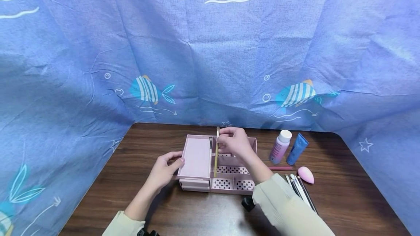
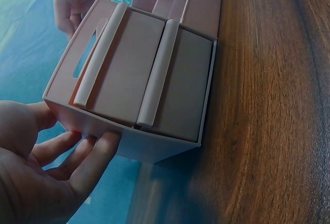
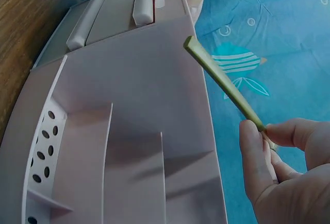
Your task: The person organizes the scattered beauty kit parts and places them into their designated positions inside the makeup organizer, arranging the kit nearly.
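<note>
- Pinching a gold-green brush (image 1: pixel 216 161) between thumb and fingertips, a person's right hand (image 1: pixel 234 142) holds it over the pink organizer (image 1: pixel 233 192), just right of the flat top (image 1: pixel 196 157).
- The gold-green brush stands nearly upright, bristles up and bare handle end down; whether that end touches the organizer, one cannot tell.
- The left hand (image 1: pixel 165 169) rests against the organizer's left side, fingers and thumb spread apart, their tips touching the outer wall rather than wrapping round it.
- A pale-handled brush (image 1: pixel 210 152) runs along the right edge of the flat top, near the gold-green one.
- Under the flat top sit two closed drawers (image 1: pixel 195 185), one above the other, each with a long bar handle; to their right are open compartments with walls pierced by oval holes.
- Right of the organizer stand a pink-lilac bottle (image 1: pixel 277 153) with a white cap and, just beside it, a blue tube (image 1: pixel 297 149).
- Nearer the person lie a reddish pencil (image 1: pixel 282 168), a pink egg-shaped sponge (image 1: pixel 306 174) and a bundle of brushes (image 1: pixel 302 192).
- All this is on a dark wood table (image 1: pixel 144 145), before a blue cloth (image 1: pixel 223 65) printed with striped fish.
</note>
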Tool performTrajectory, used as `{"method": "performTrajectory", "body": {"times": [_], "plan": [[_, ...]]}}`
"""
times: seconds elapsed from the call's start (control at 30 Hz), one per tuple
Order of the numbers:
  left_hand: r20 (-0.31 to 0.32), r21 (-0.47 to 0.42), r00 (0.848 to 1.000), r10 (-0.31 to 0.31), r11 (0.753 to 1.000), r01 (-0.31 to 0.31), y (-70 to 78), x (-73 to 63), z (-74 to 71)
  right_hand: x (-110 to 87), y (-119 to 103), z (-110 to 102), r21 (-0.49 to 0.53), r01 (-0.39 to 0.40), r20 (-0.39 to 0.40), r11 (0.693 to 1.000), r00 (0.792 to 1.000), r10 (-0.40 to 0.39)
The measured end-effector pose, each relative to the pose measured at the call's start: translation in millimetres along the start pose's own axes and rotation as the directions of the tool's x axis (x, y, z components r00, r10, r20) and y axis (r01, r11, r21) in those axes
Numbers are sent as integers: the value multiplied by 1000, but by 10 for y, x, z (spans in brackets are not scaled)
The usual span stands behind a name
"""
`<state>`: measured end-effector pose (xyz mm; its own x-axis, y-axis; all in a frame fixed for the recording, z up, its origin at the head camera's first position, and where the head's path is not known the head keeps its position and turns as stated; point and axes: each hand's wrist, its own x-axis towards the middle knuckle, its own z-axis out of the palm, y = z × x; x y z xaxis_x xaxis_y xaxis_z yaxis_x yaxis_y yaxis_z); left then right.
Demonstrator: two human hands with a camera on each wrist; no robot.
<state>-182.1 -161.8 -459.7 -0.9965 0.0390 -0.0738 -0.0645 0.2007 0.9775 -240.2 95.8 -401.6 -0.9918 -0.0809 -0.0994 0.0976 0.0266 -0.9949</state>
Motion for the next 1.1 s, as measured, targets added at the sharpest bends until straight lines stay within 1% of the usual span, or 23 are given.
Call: {"method": "performTrajectory", "body": {"times": [0.2,0.43,0.7,0.93,1.1], "plan": [[8,3,1000,4,1000,-5,-13,11,-9,68,11,118,13,-21,12,1000,1000,21],[17,-14,1000,5,1000,-5,-24,8,-14,115,5,212,-27,-28,11,999,1000,28],[16,-24,1000,-6,1000,7,-27,18,-11,178,5,249,-6,-76,2,997,997,76],[16,-29,1000,-1,1000,1,-12,11,-9,216,22,270,59,-109,-20,992,994,111],[12,-26,1000,0,1000,0,-14,0,-6,219,55,276,18,-105,-41,994,994,106]]}}
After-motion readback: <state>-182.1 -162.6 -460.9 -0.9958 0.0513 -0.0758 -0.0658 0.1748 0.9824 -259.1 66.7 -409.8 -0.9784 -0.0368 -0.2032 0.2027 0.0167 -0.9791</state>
